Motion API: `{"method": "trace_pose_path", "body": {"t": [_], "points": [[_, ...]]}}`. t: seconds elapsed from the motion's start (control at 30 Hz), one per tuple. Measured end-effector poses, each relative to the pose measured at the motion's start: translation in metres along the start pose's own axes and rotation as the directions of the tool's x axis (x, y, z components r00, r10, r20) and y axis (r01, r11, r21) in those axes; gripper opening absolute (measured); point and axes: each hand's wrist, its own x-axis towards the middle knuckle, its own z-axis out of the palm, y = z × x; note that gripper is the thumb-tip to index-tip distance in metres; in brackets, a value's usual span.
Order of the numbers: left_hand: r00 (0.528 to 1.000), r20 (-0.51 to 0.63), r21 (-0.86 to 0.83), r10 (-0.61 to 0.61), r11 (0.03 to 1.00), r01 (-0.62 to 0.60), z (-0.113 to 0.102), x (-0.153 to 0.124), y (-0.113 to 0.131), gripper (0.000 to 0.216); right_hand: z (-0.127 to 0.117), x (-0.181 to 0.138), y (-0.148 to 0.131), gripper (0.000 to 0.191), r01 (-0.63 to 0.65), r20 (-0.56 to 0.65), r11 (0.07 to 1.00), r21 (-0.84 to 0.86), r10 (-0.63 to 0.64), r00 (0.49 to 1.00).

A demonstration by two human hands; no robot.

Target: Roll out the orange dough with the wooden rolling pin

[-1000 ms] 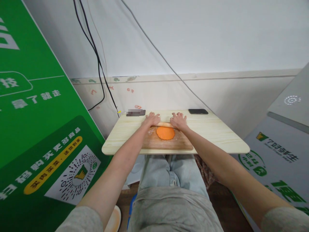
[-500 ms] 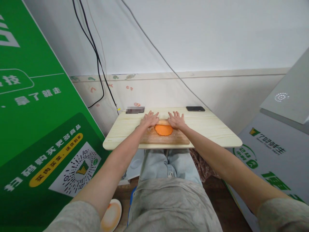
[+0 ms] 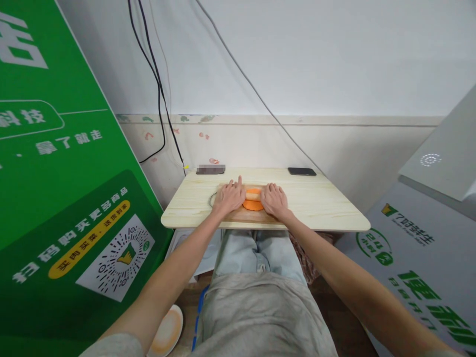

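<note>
A flat round of orange dough (image 3: 253, 206) lies on a wooden cutting board (image 3: 241, 214) at the front of the table. Across the dough's middle lies a light wooden rolling pin (image 3: 253, 197), with orange showing on both sides of it. My left hand (image 3: 229, 197) presses over the pin's left end, one finger sticking up. Over the right end, my right hand (image 3: 274, 200) has its fingers curled and close together. Both palms hide the ends of the pin.
Two phones, a left one (image 3: 210, 170) and a right one (image 3: 302, 171), lie at the back of the pale table (image 3: 327, 213). A green printed panel (image 3: 74, 198) stands left, a white cabinet (image 3: 401, 238) right. An orange-stained plate (image 3: 166, 331) sits low on the left.
The rolling pin has come toward me, from the dough's far edge onto its middle. My hands moved with it, and their fingers are less spread. The view has shifted slightly.
</note>
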Motion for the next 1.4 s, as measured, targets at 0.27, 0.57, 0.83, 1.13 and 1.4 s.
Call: {"method": "trace_pose_path", "body": {"t": [0.27,0.57,0.83,1.13,1.4], "points": [[0.997,-0.073,0.020,0.039,0.999,-0.037,0.013,-0.035,0.004,0.065,-0.005,-0.035,-0.016,0.070,-0.046,-0.023,0.997,0.063,0.047,0.999],[0.991,-0.125,-0.030,0.053,0.998,-0.057,0.016,-0.060,0.005,0.065,-0.003,-0.066,-0.031,0.071,-0.084,-0.104,0.992,0.093,0.093,0.990],[0.933,-0.332,-0.055,0.140,0.984,-0.167,0.031,-0.080,-0.002,0.060,0.011,-0.088,-0.037,0.063,-0.031,-0.314,0.990,0.140,0.074,0.947],[0.937,-0.284,-0.080,0.204,0.969,-0.235,0.038,-0.042,-0.020,0.058,-0.004,-0.061,-0.024,0.058,-0.003,-0.194,0.987,0.158,0.034,0.980],[0.971,-0.143,-0.056,0.189,0.978,-0.199,0.031,0.021,-0.024,0.055,-0.005,-0.004,-0.001,0.057,-0.037,-0.066,0.989,0.140,0.047,0.997]]}}
